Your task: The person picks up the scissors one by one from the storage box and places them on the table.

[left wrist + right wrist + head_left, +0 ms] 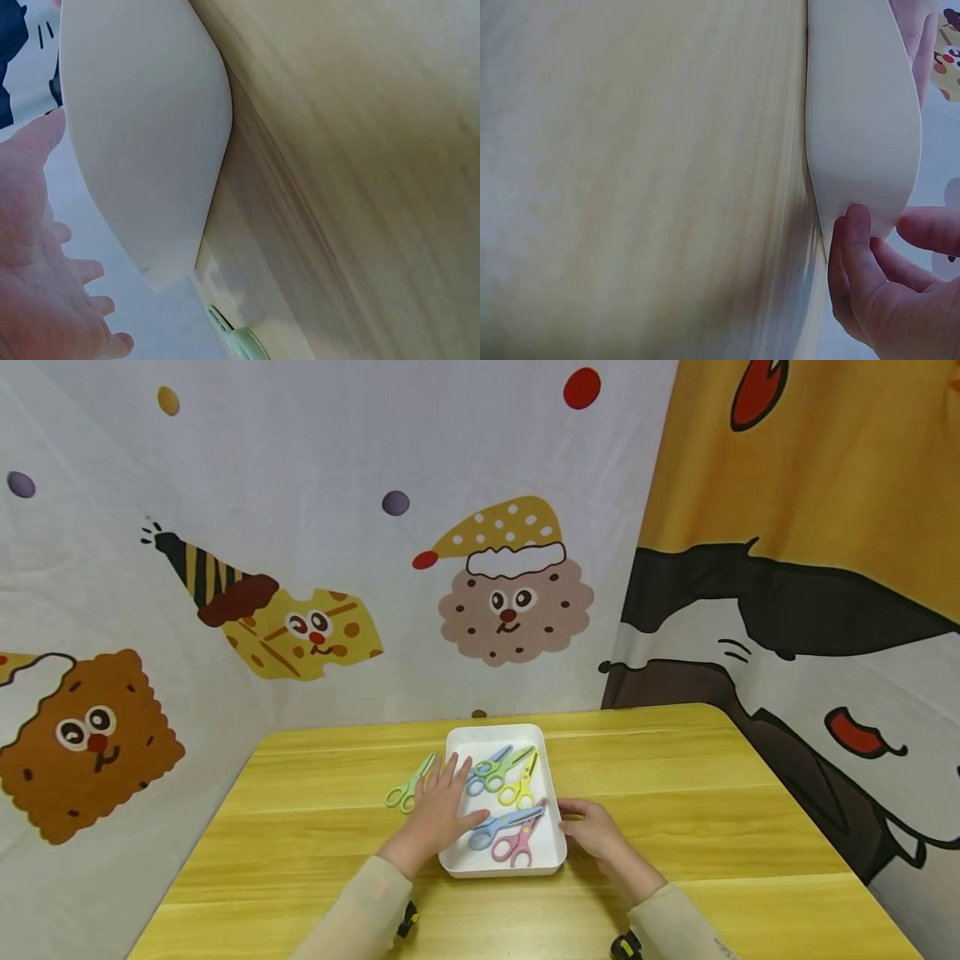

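Note:
A white tray stands on the table with several children's scissors in it. At its back lie blue scissors, green scissors and yellow scissors; nearer the front, another blue pair overlaps pink scissors. My left hand is spread, fingers apart, over the tray's left edge. Green scissors lie on the table just left of the tray, partly behind that hand. My right hand holds the tray's right side, fingertips against the outer wall and thumb at the rim.
The yellow wood-grain table reaches out on both sides of the tray. Behind it hangs a cloth printed with cartoon figures. A black strap shows by the left sleeve and another by the right sleeve.

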Tool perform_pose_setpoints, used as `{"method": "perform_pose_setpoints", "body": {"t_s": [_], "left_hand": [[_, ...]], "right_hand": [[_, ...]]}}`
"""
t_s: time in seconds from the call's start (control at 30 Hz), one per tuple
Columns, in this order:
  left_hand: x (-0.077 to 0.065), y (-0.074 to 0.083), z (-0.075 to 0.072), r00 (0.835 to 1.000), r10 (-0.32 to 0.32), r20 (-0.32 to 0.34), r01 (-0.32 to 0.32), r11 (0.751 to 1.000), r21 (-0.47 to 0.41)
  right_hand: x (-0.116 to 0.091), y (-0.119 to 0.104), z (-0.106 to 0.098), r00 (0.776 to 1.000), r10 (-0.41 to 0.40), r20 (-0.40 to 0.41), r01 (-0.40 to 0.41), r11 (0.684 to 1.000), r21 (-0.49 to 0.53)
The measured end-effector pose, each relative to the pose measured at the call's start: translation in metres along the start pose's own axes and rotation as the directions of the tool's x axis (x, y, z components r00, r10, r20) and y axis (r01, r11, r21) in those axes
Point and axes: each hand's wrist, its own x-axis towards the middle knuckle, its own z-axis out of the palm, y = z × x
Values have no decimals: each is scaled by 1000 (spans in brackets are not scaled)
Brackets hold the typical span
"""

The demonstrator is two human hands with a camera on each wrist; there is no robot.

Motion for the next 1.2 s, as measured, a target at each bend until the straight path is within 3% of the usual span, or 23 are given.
{"method": "perform_pose_setpoints", "body": {"t_s": [0.2, 0.43, 0.67, 0.93, 1.2], "left_hand": [[0, 3, 3, 997, 68, 24, -68, 997, 41], [-1, 8, 12, 983, 178, 50, -182, 981, 66], [-3, 13, 20, 974, 184, 135, -195, 978, 75], [-7, 21, 18, 965, 183, 189, -194, 980, 42], [-7, 22, 21, 970, 157, 184, -170, 984, 53]], "right_hand": [[0, -1, 0, 1000, 1, 2, -1, 1000, 1], [0, 0, 0, 1000, 1, 0, -1, 1000, 4], [0, -2, -1, 1000, 1, 1, -1, 1000, -25], [-1, -3, -2, 1000, 3, 6, -3, 999, -43], [-1, -3, -3, 1000, 6, 9, -5, 999, -38]]}}
